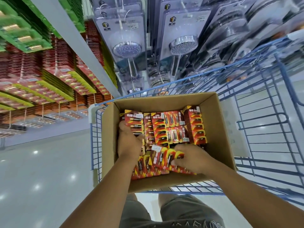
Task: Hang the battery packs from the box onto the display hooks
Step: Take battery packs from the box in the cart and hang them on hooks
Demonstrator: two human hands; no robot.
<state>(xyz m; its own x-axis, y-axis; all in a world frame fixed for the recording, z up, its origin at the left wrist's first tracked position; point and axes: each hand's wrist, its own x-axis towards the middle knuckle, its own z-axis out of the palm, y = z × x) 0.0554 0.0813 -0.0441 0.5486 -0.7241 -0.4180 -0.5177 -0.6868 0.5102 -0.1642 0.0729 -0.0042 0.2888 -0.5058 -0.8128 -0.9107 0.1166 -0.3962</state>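
Note:
An open cardboard box point(218, 129) sits in a blue wire cart and is packed with several red and yellow battery packs point(195, 127). My left hand point(129, 142) reaches into the box's left side, its fingers curled around a stack of packs point(134, 120) there. My right hand point(189, 159) grips a fanned bundle of packs point(162, 159) at the near side of the box. The display hooks point(56, 69) on the left wall carry rows of hanging red, yellow and green battery packs.
The blue wire cart point(266, 122) surrounds the box. Packaged shower heads point(182, 45) hang on the rack straight ahead, beyond the cart. A grey shelf upright point(79, 45) divides the two displays. Shiny pale floor point(41, 170) lies to the left.

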